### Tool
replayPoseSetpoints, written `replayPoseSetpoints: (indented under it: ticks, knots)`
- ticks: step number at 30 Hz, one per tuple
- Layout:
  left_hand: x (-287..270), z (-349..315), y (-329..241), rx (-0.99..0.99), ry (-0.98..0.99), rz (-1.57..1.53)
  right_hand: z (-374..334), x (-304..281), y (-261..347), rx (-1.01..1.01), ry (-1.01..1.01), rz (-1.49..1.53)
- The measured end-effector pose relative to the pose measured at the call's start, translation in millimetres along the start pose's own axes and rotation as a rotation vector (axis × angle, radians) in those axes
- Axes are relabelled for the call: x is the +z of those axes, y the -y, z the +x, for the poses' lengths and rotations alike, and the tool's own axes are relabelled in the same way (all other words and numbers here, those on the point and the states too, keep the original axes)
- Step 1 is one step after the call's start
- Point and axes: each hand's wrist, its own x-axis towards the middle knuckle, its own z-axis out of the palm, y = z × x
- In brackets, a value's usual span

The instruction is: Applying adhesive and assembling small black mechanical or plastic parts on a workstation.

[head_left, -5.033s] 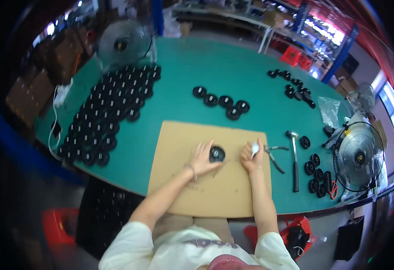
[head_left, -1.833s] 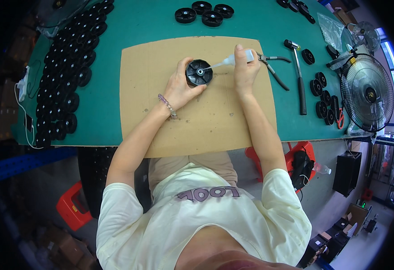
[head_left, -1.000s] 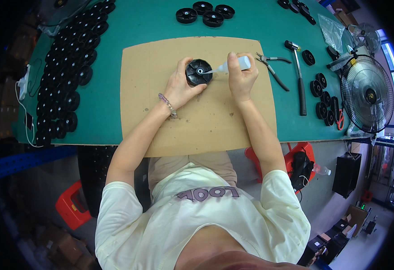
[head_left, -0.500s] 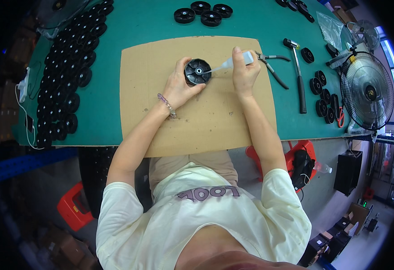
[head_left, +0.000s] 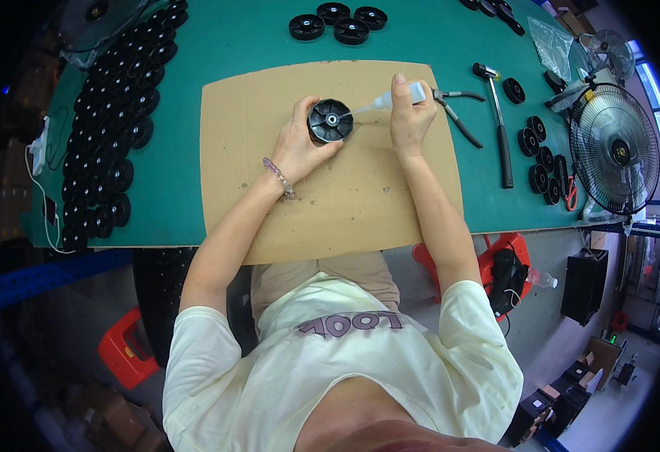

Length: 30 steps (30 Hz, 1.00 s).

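My left hand (head_left: 300, 143) grips a round black ribbed part (head_left: 330, 120) with a small centre hole, holding it on a brown cardboard sheet (head_left: 330, 196). My right hand (head_left: 409, 117) holds a small white squeeze bottle (head_left: 398, 96). Its thin nozzle points left, with the tip just right of the part's rim. Both forearms reach up from the lower edge over the cardboard.
The cardboard lies on a green table (head_left: 255, 38). Several black round parts (head_left: 111, 128) are ranked at the left, three more (head_left: 337, 19) at the top. Pliers (head_left: 458, 113), a hammer (head_left: 499, 128), black parts (head_left: 541, 158) and a fan (head_left: 616, 147) sit at the right.
Since five seconds ago the view has tilted down toward my body. In the last second my right hand with the bottle shifted slightly; the nozzle stays aimed at the part in my left hand.
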Motion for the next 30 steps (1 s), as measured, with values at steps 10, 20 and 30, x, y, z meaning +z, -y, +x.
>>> replayPoseSetpoints:
  ticks: [10, 20, 30]
  knots:
    - [-1.0, -2.1, 0.0, -0.011, 0.001, 0.016, -1.0, 1.6, 2.2, 0.008, 0.002, 0.022]
    - [0.9, 1.9, -3.2, -0.045, 0.024, -0.017, 2.4, -0.3, 0.6, -0.002, 0.019, -0.015]
    - [-27.6, -12.5, 0.2, 0.085, -0.021, 0.489, 12.8, -23.1, -24.9, 0.371, -0.126, 0.293]
